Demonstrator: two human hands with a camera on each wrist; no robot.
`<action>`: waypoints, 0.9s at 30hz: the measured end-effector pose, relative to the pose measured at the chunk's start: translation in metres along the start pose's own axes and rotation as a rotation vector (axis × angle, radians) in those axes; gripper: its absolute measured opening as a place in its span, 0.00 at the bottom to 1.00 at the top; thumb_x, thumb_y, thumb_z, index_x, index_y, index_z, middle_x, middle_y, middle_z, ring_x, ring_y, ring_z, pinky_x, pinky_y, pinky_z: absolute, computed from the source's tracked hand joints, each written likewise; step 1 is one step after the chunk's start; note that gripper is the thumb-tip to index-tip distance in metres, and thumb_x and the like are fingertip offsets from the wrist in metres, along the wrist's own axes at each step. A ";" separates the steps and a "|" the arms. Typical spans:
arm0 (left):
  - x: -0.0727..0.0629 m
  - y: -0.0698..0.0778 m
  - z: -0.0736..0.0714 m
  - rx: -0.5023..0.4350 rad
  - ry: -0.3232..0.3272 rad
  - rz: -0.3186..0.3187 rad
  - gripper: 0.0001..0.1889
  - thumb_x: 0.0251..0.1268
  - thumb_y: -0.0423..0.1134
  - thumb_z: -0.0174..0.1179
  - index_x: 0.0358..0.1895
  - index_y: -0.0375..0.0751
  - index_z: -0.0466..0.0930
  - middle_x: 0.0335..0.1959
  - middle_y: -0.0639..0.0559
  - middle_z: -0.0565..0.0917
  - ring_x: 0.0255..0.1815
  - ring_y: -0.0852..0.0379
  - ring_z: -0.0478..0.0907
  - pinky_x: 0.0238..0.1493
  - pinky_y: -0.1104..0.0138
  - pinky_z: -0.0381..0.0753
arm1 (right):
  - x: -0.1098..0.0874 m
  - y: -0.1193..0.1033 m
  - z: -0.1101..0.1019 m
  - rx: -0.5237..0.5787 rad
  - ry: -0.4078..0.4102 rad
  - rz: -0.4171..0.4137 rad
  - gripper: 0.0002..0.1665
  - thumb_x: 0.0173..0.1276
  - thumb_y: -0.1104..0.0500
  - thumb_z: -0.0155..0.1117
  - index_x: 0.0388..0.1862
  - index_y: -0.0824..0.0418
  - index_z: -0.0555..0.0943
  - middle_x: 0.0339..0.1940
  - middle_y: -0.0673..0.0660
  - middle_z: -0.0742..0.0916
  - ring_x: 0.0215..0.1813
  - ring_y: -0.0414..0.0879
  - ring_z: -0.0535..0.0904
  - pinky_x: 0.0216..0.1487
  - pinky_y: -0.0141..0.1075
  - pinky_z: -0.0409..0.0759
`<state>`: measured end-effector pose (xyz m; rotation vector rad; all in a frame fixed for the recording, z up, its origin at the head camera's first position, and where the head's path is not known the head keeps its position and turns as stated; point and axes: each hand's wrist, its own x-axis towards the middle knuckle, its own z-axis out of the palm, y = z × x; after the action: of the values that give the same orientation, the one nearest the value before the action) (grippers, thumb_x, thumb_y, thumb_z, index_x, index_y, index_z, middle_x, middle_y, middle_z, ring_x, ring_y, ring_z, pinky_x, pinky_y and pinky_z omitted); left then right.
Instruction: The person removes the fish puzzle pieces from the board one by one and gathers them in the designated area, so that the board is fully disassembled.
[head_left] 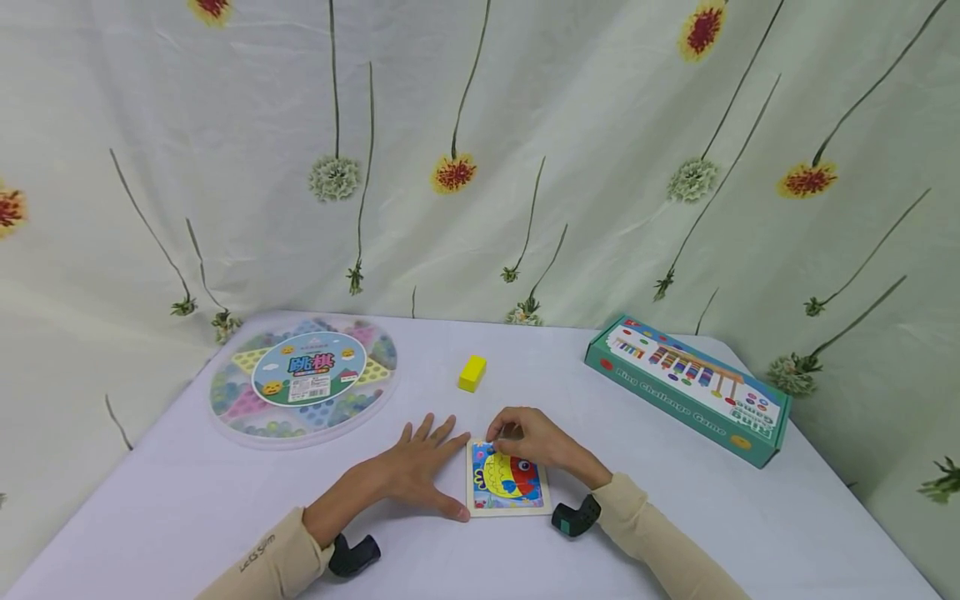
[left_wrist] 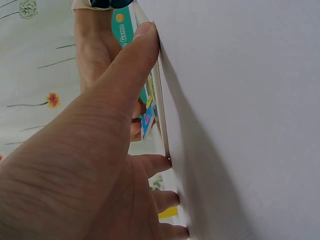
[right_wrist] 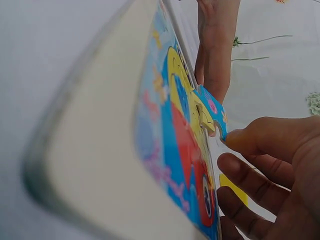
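A square jigsaw puzzle board (head_left: pixel 510 512) with a pale frame lies on the table, its picture a yellow and red fish on blue. In the right wrist view, a blue and yellow puzzle piece (right_wrist: pixel 213 104) stands tilted up from the board's surface. My right hand (head_left: pixel 536 437) pinches that piece between thumb and fingers at the board's far edge. Spread wide along the board's left side, my left hand (head_left: pixel 416 467) has its thumb against the near left corner and its index finger by the far left corner. The left wrist view shows the raised piece (left_wrist: pixel 147 120) only partly.
Behind the board lies a yellow block (head_left: pixel 472 373). A round clear case of Chinese checkers (head_left: pixel 232 408) sits at the back left, with marbles inside. At the back right is a green Ring Challenge Game box (head_left: pixel 675 404). A flowered curtain (head_left: pixel 600 108) hangs behind the table.
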<state>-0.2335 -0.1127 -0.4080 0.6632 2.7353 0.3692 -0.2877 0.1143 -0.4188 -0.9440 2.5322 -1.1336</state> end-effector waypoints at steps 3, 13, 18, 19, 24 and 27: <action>0.000 0.000 0.000 -0.003 0.003 0.005 0.56 0.41 0.72 0.65 0.75 0.52 0.55 0.78 0.44 0.48 0.77 0.35 0.36 0.72 0.38 0.38 | 0.001 0.000 0.001 0.026 -0.006 0.016 0.05 0.65 0.65 0.62 0.39 0.60 0.82 0.37 0.50 0.84 0.40 0.43 0.76 0.47 0.33 0.77; -0.001 0.000 0.000 0.001 0.008 0.008 0.56 0.41 0.72 0.65 0.75 0.52 0.55 0.78 0.44 0.48 0.77 0.35 0.37 0.71 0.38 0.39 | -0.009 -0.027 -0.004 0.049 -0.009 0.003 0.06 0.64 0.72 0.59 0.40 0.69 0.80 0.38 0.61 0.84 0.40 0.51 0.77 0.51 0.40 0.79; 0.001 -0.002 0.001 -0.003 0.007 0.005 0.56 0.40 0.72 0.65 0.75 0.53 0.55 0.78 0.44 0.47 0.77 0.35 0.36 0.71 0.38 0.38 | -0.003 -0.013 0.000 0.056 -0.010 0.000 0.07 0.63 0.69 0.61 0.40 0.63 0.81 0.36 0.53 0.84 0.39 0.45 0.77 0.49 0.33 0.79; 0.001 -0.002 0.002 -0.004 0.006 0.006 0.56 0.40 0.73 0.65 0.75 0.53 0.55 0.78 0.44 0.47 0.77 0.35 0.36 0.71 0.38 0.38 | -0.001 -0.007 0.001 0.054 -0.010 0.002 0.08 0.63 0.68 0.61 0.40 0.61 0.81 0.35 0.52 0.84 0.38 0.44 0.77 0.48 0.31 0.78; 0.002 -0.003 0.002 -0.008 0.009 0.012 0.56 0.40 0.73 0.65 0.75 0.53 0.55 0.78 0.44 0.47 0.77 0.35 0.36 0.71 0.38 0.38 | 0.002 0.001 0.003 0.036 -0.011 0.008 0.07 0.63 0.66 0.62 0.39 0.59 0.82 0.35 0.48 0.84 0.39 0.41 0.77 0.48 0.28 0.78; 0.001 -0.003 0.002 -0.009 0.007 0.013 0.57 0.40 0.73 0.65 0.75 0.53 0.55 0.78 0.44 0.47 0.77 0.35 0.36 0.71 0.37 0.37 | 0.002 0.001 0.004 0.041 -0.011 0.013 0.07 0.63 0.66 0.62 0.40 0.58 0.81 0.35 0.48 0.83 0.39 0.41 0.77 0.48 0.27 0.77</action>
<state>-0.2350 -0.1141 -0.4112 0.6789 2.7353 0.3868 -0.2878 0.1108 -0.4219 -0.9207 2.4930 -1.1682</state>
